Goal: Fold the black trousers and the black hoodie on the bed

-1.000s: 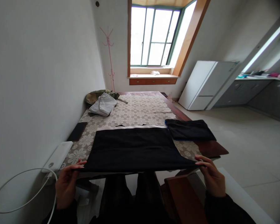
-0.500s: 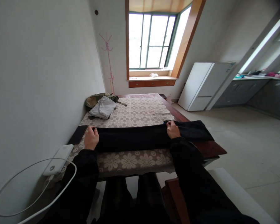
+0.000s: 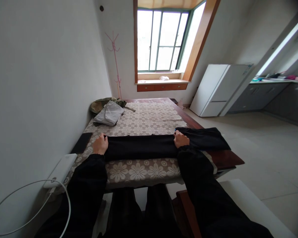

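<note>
A long black garment (image 3: 141,147) is folded into a narrow strip across the near part of the table; its exact kind is hard to make out. My left hand (image 3: 100,144) is closed on the strip's left end. Farther along, my right hand (image 3: 181,139) pinches the upper edge, beside a small blue spot on the cloth. To the right of that hand, the rest of the garment lies toward the table's right edge. Beneath it spreads a flower-patterned lace tablecloth (image 3: 137,170).
Grey folded cloth (image 3: 109,113) rests by a camouflage item (image 3: 99,105) at the far left. A dark flat object (image 3: 81,142) and a white power bank-like box (image 3: 61,170) with a looped cable (image 3: 69,205) sit along the left wall. A fridge (image 3: 211,89) stands back right.
My hands have come closer together, the left moving right and the right moving slightly left. The strip between them is shorter, with small wrinkles along its upper edge.
</note>
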Demonstrator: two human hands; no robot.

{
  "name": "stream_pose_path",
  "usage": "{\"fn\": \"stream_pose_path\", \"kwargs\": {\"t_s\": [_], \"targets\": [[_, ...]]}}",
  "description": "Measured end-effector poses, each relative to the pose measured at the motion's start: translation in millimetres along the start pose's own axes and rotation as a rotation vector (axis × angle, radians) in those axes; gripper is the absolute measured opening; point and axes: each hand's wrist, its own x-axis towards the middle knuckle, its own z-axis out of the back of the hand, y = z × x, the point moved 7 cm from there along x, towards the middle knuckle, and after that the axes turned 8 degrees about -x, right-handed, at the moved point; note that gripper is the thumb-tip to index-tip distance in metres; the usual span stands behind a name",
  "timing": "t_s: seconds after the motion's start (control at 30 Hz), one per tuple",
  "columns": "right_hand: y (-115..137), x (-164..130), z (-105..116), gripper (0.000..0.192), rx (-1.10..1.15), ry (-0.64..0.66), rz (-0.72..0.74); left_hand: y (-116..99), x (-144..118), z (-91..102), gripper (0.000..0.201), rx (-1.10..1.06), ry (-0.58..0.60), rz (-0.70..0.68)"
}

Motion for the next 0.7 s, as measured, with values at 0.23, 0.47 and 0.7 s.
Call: {"fn": "stream_pose_path", "kwargs": {"t_s": [0.23,0.47,0.7], "targets": [[0,-4,10,0.032,-0.053,-0.037,0.019,-4,-2,13.0,0.033,0.061,0.03,-0.066],[81,-50,35,0.047,0.106,-0.176,0.405,-85,-58,10.7,0.045,0.084,-0.026,-0.457],[174,-90,-1,0.061,0.095,-0.032,0.542,-171,-110,-65.6,0.058,0.025,0.196,-0.657]]}}
